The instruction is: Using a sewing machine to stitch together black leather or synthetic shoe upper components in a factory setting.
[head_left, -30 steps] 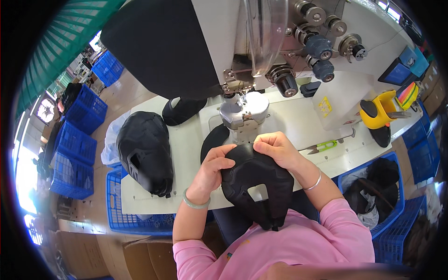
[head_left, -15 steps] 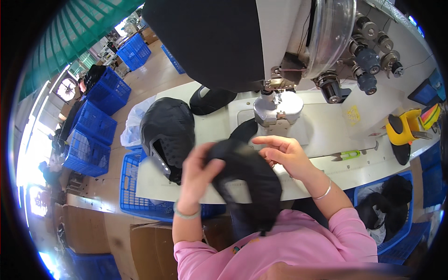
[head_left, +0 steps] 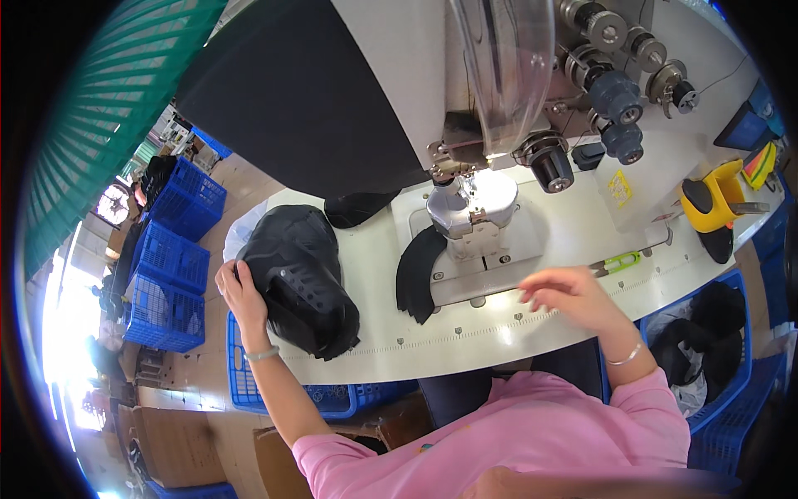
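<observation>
A stack of black caps (head_left: 291,241) lies on the left of the white table, the top one with rows of small eyelets and an opening. My left hand (head_left: 241,295) holds the left edge of the top cap, thumb above; its other fingers are partly hidden. Bare and with its fingers loosely apart, my right hand (head_left: 569,295) hovers over the table's front part. Between the hands, a curved stack of black fabric pieces (head_left: 420,270) leans at the sewing machine's lit metal bed (head_left: 474,208). Another black cap (head_left: 357,208) lies behind the first stack, partly covered by the machine head.
The sewing machine head (head_left: 307,100) overhangs the table (head_left: 374,345). Green-handled snips (head_left: 619,263) lie at the right, near a yellow-and-black holder (head_left: 711,200). A blue basket (head_left: 731,366) with black pieces stands right; another blue basket (head_left: 241,366) sits below the table's left edge.
The black cap that my left hand held in front of me has moved left onto the cap stack. My right hand has drawn away to the right. The view has shifted.
</observation>
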`<state>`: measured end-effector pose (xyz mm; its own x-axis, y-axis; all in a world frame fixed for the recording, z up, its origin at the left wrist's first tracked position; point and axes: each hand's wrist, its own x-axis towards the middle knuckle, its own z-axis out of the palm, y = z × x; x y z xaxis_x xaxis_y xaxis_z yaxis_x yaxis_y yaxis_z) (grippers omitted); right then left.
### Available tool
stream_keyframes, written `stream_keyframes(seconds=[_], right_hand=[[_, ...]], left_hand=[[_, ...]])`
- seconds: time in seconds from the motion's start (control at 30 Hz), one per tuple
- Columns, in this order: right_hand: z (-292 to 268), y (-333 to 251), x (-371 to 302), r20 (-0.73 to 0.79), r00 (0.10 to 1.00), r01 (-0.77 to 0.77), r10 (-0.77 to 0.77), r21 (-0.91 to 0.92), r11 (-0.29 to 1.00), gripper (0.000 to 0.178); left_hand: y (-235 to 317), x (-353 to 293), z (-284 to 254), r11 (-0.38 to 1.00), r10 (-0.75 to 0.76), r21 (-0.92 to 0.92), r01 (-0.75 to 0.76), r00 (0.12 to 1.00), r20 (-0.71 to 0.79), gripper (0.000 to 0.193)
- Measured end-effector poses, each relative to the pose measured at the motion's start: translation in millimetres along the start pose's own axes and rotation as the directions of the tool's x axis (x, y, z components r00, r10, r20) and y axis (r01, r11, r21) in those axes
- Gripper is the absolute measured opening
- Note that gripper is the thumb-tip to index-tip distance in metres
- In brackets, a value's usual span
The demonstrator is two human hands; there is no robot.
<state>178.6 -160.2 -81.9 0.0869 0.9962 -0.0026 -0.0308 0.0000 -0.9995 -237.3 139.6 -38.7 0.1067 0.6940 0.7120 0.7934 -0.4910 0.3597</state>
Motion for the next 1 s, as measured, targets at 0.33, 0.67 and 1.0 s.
stream_keyframes(seconds=[0.33, 0.67, 1.0], right_hand=[[-53.2, 11.2, -45.5, -0.316, 0.949, 0.003, -0.017, -0.046, 0.999, 0.023], [-58.7, 2.3, -58.4, -0.382, 0.922, -0.007, -0.071, -0.199, 0.980, 0.022], [-127.8, 6.3, -127.1, -0.747, 0.641, -0.229, -0.174, -0.403, 0.886, 0.020]], left_hand=[[33.9, -42.9, -65.9, 0.999, -0.040, -0.026, 0.048, 0.973, 0.226, 0.029], [-4.7, -6.6, 9.7, 0.973, 0.127, -0.173, -0.149, 0.983, -0.134, 0.036], [-26.3, -2.3, 31.0, 0.994, -0.050, -0.099, 0.045, 0.998, -0.049, 0.038]])
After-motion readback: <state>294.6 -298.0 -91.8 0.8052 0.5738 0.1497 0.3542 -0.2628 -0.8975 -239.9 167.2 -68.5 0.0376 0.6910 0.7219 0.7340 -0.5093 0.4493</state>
